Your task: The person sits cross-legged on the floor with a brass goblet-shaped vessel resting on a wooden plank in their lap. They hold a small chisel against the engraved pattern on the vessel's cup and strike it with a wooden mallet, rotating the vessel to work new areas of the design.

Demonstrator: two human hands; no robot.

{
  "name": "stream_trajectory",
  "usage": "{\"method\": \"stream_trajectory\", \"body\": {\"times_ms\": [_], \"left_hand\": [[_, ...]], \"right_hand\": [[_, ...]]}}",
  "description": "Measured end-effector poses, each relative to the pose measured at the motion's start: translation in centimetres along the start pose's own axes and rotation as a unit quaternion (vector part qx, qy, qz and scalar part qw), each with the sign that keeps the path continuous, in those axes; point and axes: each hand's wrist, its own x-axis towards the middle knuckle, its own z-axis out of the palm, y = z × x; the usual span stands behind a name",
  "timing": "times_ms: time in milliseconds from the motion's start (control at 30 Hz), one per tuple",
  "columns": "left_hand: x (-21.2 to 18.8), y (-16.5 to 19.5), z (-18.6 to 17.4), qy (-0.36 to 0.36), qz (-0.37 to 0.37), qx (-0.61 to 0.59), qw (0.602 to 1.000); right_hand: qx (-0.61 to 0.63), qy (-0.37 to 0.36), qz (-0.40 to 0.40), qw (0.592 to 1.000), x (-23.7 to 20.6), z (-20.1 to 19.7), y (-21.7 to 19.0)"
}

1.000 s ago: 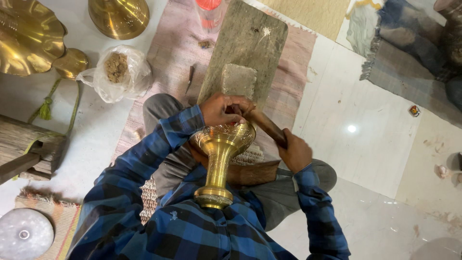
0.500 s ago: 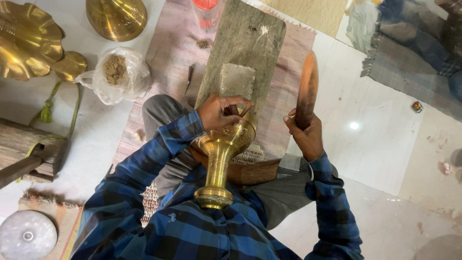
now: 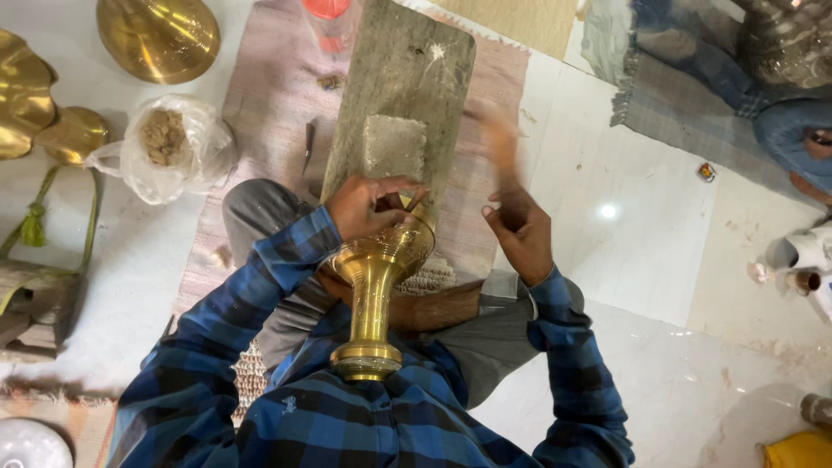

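Observation:
A brass goblet-shaped piece (image 3: pixel 373 286) lies across my lap, its wide mouth pointing away from me. My left hand (image 3: pixel 371 206) rests on its rim, pinching a thin dark punch (image 3: pixel 414 200) against the metal. To the right and a little apart from the rim, my right hand (image 3: pixel 520 232) grips a wooden stick (image 3: pixel 497 139). The stick points away from me and is blurred by motion. A long grey wooden plank (image 3: pixel 400 95) lies just beyond the brass piece.
A plastic bag of brown powder (image 3: pixel 169 147) sits at the left. Other brass pieces (image 3: pixel 158 35) lie at the top left, and a small dark tool (image 3: pixel 308 146) is on the pink mat (image 3: pixel 269 95). Another person (image 3: pixel 763 78) sits at the upper right on a grey mat.
My right hand had the stick down at the punch, then lifted it upright. The stick is now blurred in a swing above the hand. My left hand has stayed on the rim.

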Motion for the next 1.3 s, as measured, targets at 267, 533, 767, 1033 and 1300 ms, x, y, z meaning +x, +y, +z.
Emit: {"method": "stream_trajectory", "body": {"times_ms": [267,533,767,1033,1300], "left_hand": [[0.5,-1.0,0.0,0.057,0.054,-0.079,0.994],[0.9,-2.4,-2.1,0.006,0.023,-0.082,0.996],[2.6,-1.8,-1.1,-0.074,0.076,-0.026,0.994],[2.6,-0.4,-1.7,-0.077,-0.002,0.012,0.997],[2.9,0.2,-2.2,-0.092,0.020,-0.007,0.996]], "right_hand": [[-0.283,0.018,-0.021,0.959,-2.8,0.8,3.1],[-0.127,-0.023,0.099,0.987,-9.2,6.8,6.7],[-0.073,0.027,-0.004,0.997,-11.0,7.7,6.9],[-0.176,-0.013,-0.058,0.983,-8.0,3.3,4.8],[-0.031,0.034,-0.085,0.995,-3.6,0.4,4.8]]}}
